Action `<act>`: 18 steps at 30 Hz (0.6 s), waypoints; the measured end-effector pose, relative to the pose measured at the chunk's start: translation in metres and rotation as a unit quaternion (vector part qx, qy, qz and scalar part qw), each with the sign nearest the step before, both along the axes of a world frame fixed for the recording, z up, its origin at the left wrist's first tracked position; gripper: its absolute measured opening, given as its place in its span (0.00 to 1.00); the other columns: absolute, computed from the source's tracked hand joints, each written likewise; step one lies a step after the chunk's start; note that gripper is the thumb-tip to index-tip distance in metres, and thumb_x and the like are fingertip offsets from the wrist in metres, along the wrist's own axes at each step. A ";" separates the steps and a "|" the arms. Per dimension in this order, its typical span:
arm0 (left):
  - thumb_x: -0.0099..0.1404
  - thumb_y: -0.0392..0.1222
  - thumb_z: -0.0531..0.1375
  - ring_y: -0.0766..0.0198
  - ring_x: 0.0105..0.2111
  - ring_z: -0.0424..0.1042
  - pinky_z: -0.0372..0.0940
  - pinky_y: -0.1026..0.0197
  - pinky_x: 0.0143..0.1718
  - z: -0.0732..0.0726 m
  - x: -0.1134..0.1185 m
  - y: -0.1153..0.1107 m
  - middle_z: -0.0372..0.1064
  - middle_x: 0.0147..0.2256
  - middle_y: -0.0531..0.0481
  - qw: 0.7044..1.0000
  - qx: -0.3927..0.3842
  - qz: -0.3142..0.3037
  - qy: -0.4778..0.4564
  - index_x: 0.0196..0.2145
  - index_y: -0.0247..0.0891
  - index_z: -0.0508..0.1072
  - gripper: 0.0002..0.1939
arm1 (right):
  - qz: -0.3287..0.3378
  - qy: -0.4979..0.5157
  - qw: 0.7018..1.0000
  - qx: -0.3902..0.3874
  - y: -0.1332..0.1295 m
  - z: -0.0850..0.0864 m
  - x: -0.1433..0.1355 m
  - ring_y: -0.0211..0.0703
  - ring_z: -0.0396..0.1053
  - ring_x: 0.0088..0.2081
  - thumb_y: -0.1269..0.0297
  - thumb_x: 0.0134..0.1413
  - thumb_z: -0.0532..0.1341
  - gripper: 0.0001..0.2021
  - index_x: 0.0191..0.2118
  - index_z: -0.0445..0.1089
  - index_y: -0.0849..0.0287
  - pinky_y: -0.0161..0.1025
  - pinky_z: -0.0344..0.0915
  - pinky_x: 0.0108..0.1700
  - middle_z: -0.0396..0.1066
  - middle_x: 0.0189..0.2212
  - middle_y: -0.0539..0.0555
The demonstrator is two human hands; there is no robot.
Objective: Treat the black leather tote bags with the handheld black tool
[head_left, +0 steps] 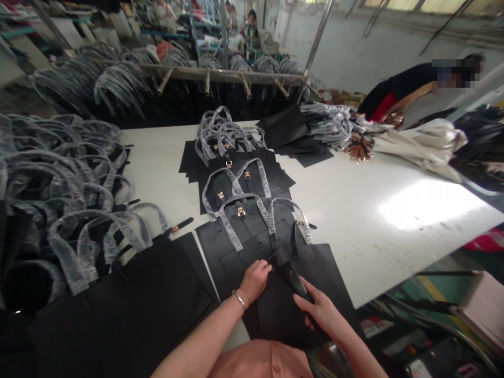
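Note:
My left hand (255,281), with a bangle on its wrist, is closed in a pinch over a black leather bag panel (291,310). What its fingertips grip is too small to make out. My right hand (321,307) wraps round the handle of a black hand tool (293,278), whose kind I cannot tell. The tool's far end lies over the panel, close to my left fingertips. Just beyond, plastic-wrapped handles (242,202) arch up from the overlapping panels, and a gold-coloured buckle (241,211) sits on a short strap.
On the white table (334,210), many black panels with wrapped handles (114,231) are piled at left. More black panels (285,131) and a bunch of copper-coloured pieces (358,148) lie toward the back. A metal rack (228,75) stands behind. A person (409,84) bends over at right.

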State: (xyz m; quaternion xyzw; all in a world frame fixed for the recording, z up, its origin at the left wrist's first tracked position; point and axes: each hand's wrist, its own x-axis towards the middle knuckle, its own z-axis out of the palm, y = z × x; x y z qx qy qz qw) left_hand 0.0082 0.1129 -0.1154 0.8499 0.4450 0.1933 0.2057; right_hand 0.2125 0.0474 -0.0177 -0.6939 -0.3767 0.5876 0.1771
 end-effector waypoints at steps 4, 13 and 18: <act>0.68 0.29 0.49 0.60 0.37 0.65 0.66 0.59 0.41 -0.001 0.000 0.001 0.65 0.34 0.46 0.999 -0.014 0.014 -0.026 0.36 0.36 0.73 0.14 | -0.007 -0.012 1.000 0.003 0.010 -0.010 -0.011 0.36 0.64 0.14 0.55 0.51 0.61 0.34 0.64 0.57 0.61 0.31 0.60 0.14 0.67 0.18 0.44; 0.64 0.28 0.51 0.59 0.38 0.66 0.68 0.56 0.43 -0.005 0.003 0.004 0.65 0.36 0.45 0.997 -0.055 0.039 -0.027 0.37 0.35 0.73 0.12 | 0.016 -0.021 0.999 0.018 0.019 -0.004 -0.005 0.39 0.65 0.15 0.49 0.52 0.60 0.39 0.66 0.53 0.61 0.33 0.62 0.18 0.64 0.12 0.42; 0.58 0.31 0.56 0.59 0.38 0.68 0.69 0.57 0.41 0.006 0.007 0.002 0.66 0.37 0.45 0.996 -0.066 0.062 0.007 0.35 0.35 0.71 0.07 | -0.001 -0.101 0.994 0.038 0.009 -0.011 -0.007 0.44 0.67 0.16 0.42 0.48 0.59 0.43 0.66 0.54 0.61 0.36 0.64 0.20 0.63 0.10 0.42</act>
